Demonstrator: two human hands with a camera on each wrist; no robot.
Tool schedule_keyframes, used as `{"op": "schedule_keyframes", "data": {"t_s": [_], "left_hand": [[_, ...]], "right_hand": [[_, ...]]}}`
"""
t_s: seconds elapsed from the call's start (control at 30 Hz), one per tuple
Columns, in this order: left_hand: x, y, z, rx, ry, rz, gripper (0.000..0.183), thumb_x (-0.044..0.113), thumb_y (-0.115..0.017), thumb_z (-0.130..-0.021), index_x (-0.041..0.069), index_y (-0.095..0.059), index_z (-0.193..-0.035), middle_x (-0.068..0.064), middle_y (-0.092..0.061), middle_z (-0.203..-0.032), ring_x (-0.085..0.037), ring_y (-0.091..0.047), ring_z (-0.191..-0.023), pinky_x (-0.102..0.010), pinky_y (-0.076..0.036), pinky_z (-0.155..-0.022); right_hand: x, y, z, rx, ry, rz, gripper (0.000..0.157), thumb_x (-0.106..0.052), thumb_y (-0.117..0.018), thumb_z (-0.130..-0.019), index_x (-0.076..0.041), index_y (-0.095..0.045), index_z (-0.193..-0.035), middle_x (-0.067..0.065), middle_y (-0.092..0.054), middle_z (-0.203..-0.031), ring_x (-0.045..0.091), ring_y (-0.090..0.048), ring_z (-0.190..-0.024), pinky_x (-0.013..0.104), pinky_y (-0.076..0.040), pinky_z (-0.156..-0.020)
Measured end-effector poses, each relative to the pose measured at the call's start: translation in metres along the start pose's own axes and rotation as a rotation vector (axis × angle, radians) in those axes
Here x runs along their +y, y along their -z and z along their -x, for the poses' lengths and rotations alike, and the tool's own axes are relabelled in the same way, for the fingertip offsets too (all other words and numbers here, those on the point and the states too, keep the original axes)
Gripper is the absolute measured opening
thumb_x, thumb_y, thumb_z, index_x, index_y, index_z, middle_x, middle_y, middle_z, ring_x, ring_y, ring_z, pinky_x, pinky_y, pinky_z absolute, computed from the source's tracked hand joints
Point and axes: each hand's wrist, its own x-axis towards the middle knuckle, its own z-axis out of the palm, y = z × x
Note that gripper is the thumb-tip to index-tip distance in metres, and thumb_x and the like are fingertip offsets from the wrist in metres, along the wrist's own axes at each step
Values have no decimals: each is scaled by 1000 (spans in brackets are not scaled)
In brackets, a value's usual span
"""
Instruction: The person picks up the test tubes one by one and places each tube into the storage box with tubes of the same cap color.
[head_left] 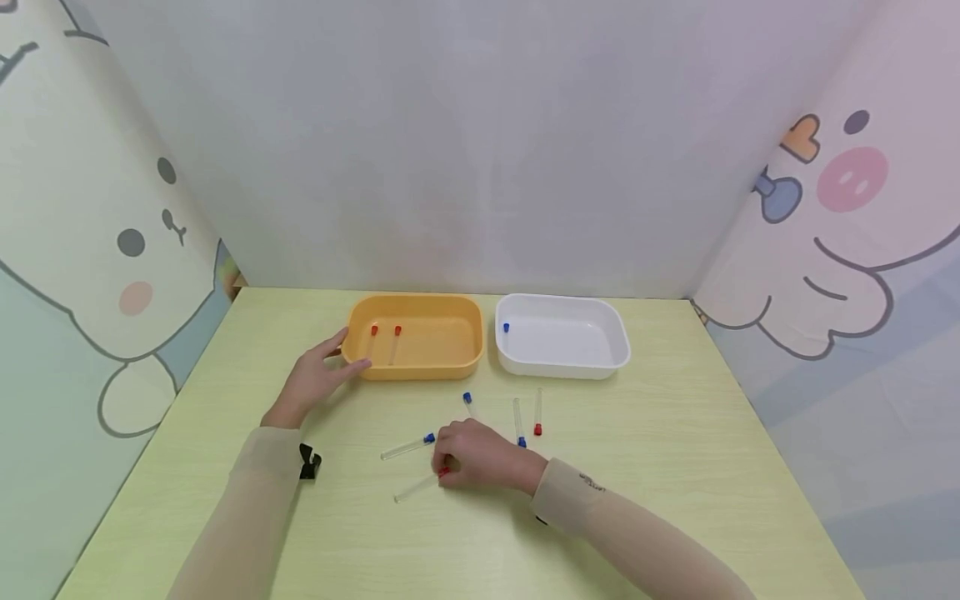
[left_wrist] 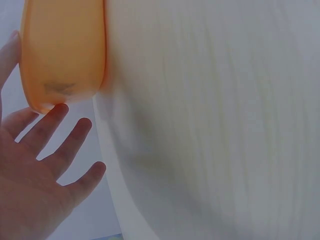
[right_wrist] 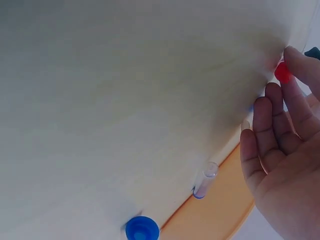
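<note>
My right hand pinches the red cap of a clear test tube between thumb and index finger. In the right wrist view that red cap shows between the fingertips, and the tube's body is hidden there. The tube points left, low over the table. My left hand rests at the left end of an orange tray, its fingers spread and nearly straight. In the left wrist view fingertips touch the end of the tray. Two red-capped tubes lie inside the tray.
A white tray to the right holds one blue-capped tube. Around my right hand lie blue-capped tubes and a red-capped tube. Another blue cap shows just beyond the hand. A curtain hangs behind the table.
</note>
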Motion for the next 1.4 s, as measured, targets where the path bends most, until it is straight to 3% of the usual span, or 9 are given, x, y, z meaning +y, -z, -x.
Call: {"op": "schedule_keyframes", "data": {"t_s": [0.4, 0.67, 1.0, 1.2, 1.3, 1.4], "left_hand": [[0, -1, 0, -6, -2, 0, 101, 63, -69, -91, 19, -18, -166, -19, -26, -170, -46, -34, -152, -66, -34, -120], [-1, -1, -1, -19, 10, -8, 104, 66, -68, -89, 20, -16, -166, -17, -24, -171, -47, -32, -153, -67, -32, -120], [1, 0, 0, -18, 19, 3, 101, 63, -69, -91, 21, -17, -166, -17, -24, -171, -46, -32, -153, -66, -33, -120], [1, -1, -1, -12, 26, 5, 98, 57, -71, -92, 22, -17, -166, -17, -25, -171, -46, -32, -153, -66, -33, -120], [1, -1, -2, -13, 21, 0, 100, 61, -70, -91, 21, -17, -166, -18, -25, -171, -46, -32, -153, -66, -33, -120], [0, -1, -2, -12, 19, 0, 102, 64, -70, -90, 21, -17, -166, -18, -25, -171, -46, -33, -153, -66, -34, -120]], "right_hand": [[2, 20, 1, 42, -12, -85, 5, -24, -78, -91, -24, -78, -96, -14, -69, -93, 1, -58, -86, 16, -48, -86], [3, 36, 2, 57, -47, -198, 6, -24, -78, -92, -21, -77, -98, -12, -69, -96, 15, -67, -95, 14, -51, -84], [6, 45, 4, 105, -44, -238, 5, -24, -76, -93, -21, -74, -97, -12, -68, -95, 20, -68, -96, 21, -49, -87], [9, 47, 5, 112, -57, -313, 5, -20, -76, -93, -20, -72, -96, -11, -68, -95, 23, -68, -96, 29, -57, -86], [11, 48, 6, 117, -69, -335, 5, -20, -76, -93, -20, -71, -95, -11, -67, -94, 24, -68, -97, 34, -59, -88], [12, 49, 6, 117, -82, -357, 6, -20, -76, -93, -21, -70, -94, -12, -65, -93, 25, -68, -97, 33, -58, -87]]}}
